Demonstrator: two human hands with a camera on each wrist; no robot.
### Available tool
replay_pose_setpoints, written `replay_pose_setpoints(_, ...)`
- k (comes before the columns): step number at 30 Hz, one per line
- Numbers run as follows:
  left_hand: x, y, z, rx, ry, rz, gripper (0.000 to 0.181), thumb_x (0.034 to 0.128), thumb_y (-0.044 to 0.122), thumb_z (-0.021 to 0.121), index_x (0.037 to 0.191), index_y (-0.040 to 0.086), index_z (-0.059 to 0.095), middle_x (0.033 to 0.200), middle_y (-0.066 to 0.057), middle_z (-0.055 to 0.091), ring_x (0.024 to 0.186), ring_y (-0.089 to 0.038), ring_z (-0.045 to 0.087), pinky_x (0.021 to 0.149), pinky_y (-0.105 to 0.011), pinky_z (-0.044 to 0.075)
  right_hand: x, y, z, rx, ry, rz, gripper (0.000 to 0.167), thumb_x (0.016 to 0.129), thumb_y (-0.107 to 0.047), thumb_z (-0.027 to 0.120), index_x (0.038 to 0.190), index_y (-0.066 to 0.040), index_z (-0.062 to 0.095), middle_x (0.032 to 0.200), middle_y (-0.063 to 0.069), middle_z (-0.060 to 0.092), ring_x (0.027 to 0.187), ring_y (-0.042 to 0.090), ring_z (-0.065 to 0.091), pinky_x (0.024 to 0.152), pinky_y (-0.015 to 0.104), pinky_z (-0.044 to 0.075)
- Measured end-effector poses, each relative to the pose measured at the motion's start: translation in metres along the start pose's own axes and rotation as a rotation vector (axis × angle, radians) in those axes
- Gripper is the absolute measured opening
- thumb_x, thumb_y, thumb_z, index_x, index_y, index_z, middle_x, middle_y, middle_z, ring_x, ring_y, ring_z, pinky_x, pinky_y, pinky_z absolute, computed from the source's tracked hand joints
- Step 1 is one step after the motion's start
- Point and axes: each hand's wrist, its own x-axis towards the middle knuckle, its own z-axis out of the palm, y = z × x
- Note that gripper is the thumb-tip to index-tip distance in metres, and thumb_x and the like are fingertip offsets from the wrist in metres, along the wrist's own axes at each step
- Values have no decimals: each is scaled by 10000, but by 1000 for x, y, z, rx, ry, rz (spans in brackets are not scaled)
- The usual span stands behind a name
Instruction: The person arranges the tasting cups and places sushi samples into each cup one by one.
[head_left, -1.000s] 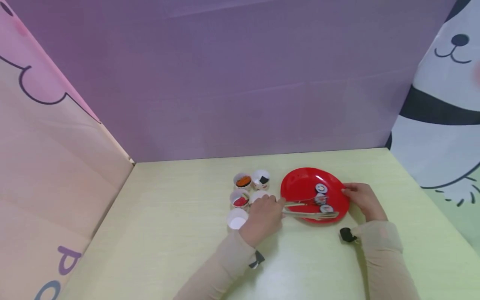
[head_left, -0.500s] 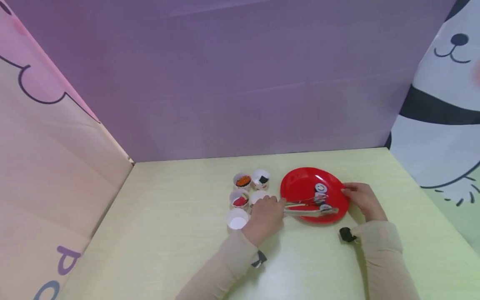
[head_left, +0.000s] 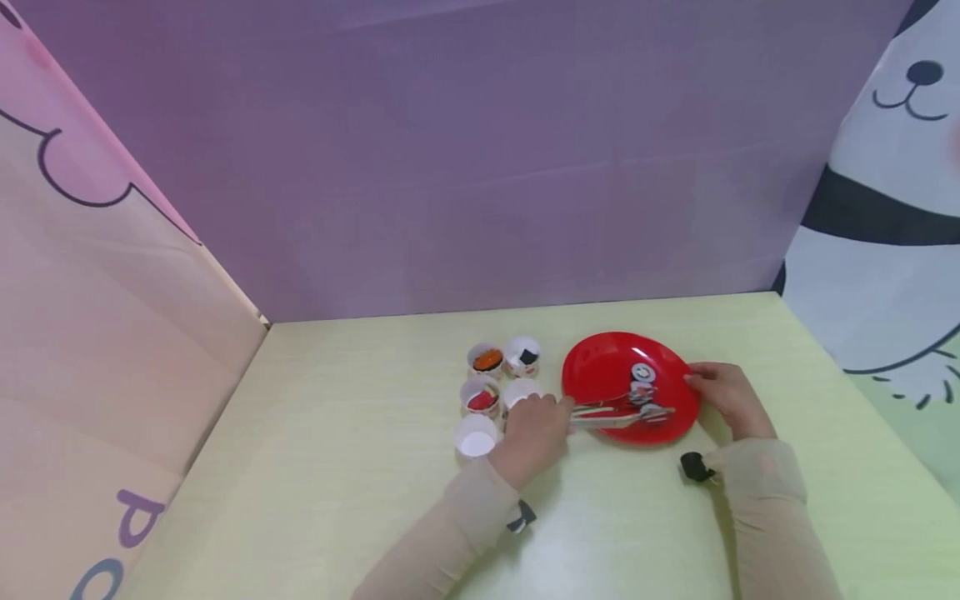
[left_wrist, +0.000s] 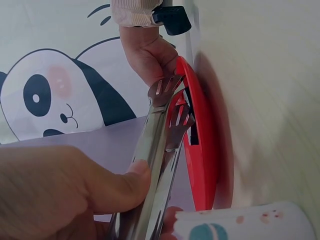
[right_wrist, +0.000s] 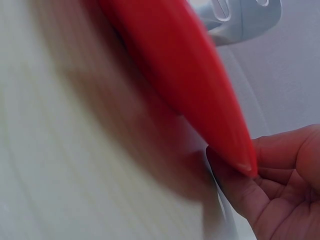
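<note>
Red plate (head_left: 598,362): right hand (head_left: 729,402) pinches its rim. Metal tongs (left_wrist: 150,145): left hand (head_left: 531,437) grips them between thumb and fingers, tips over plate. Three round pieces (head_left: 642,373): in plate's right half.

Counter (head_left: 337,467): pale, light wood-look top, a bit shiny nr the front. Bkgd: plain purple wall (head_left: 480,167) w/ faint creases, along the counter's far edge. L side of head view: cream panel (head_left: 97,333) w/ pink patch (head_left: 82,142) up top, dark curvy outline, plus purple letter (head_left: 139,518) & blue letter (head_left: 100,579) low down, latter cut off. R side: white panda pic (head_left: 885,292) w/ blk nose, thin smile, blk band; left wrist view adds blk eye patch & pink cheek.
</note>
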Motion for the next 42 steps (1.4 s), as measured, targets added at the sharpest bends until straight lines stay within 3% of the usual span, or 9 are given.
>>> replay_pose_setpoints(7,1,0,1,12,12,10,173,888,243,644,1024,142,611,781,-20,590,662,-161,482,532,-236,379,-2,-1,0,-23,19,-35,472,974,-160,422,1311,170,393,1302,367,421,1158,478,410,968,560,385)
replay_pose_setpoints(16,-1,-2,1,66,34,7,217,872,232,655,1070,155,613,772,-13,590,652,-160,478,506,-231,368,-1,-3,1,-29,14,-4,475,981,-161,422,1327,161,378,1319,360,409,1175,476,404,975,551,390)
replay_pose_setpoints(25,-3,-7,-6,57,6,-47,357,862,269,675,1200,189,590,831,-2,595,703,-153,474,583,-232,400,0,-1,1,-33,28,-19,459,973,-141,430,1312,167,395,1298,364,426,1158,478,416,965,545,402)
replay_pose_setpoints(29,-6,-12,-7,43,13,-73,412,860,308,680,1246,206,576,880,-5,610,730,-154,475,587,-232,409,2,-1,2,-21,17,15,477,978,-165,442,1331,150,383,1321,350,411,1173,473,404,971,541,401)
replay_pose_setpoints(42,-16,-30,-14,59,80,-109,316,889,314,634,1179,194,597,879,-21,615,712,-182,517,484,-279,363,8,3,2,-28,19,54,491,985,-193,456,1342,135,380,1332,335,408,1170,458,415,960,519,423)
